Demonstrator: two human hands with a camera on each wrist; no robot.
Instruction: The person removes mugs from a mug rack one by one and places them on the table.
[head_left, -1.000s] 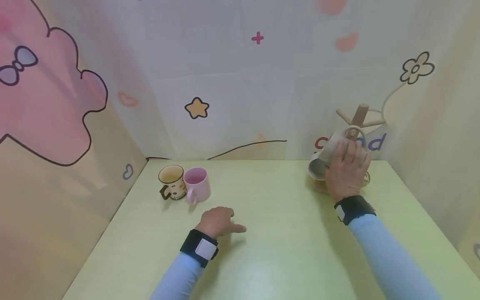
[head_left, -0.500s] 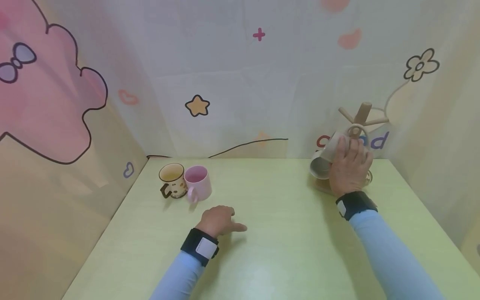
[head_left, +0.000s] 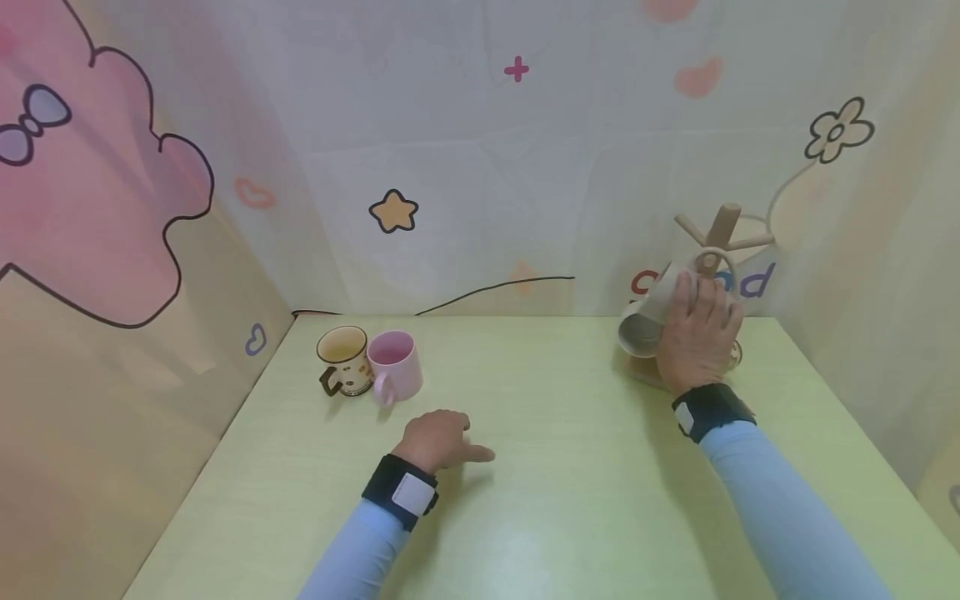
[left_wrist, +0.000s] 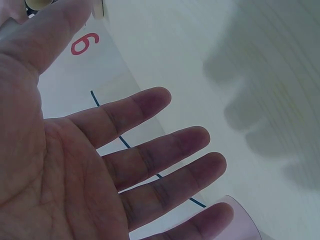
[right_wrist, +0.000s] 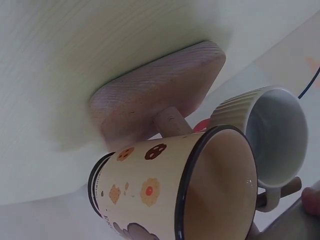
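My right hand (head_left: 697, 342) grips a whitish mug (head_left: 670, 293), tilted against the wooden mug tree (head_left: 724, 225). The mug's handle loop surrounds the end of a peg. Below it hangs a white ribbed mug (right_wrist: 232, 112), its mouth turned sideways. A cream mug with cookie prints (right_wrist: 150, 172) is also on the tree in the right wrist view; in the head view my hand mostly hides it. My left hand (head_left: 435, 442) hovers over the table, fingers extended and holding nothing. Nearest to it stands a pink mug (head_left: 397, 367).
Beside the pink mug, almost touching, stands a cream patterned mug (head_left: 345, 362) with a brown handle. The pale table (head_left: 525, 467) ends at a printed cloth backdrop (head_left: 480, 167) behind and at both sides. The tree's wooden base (right_wrist: 160, 82) rests on the table.
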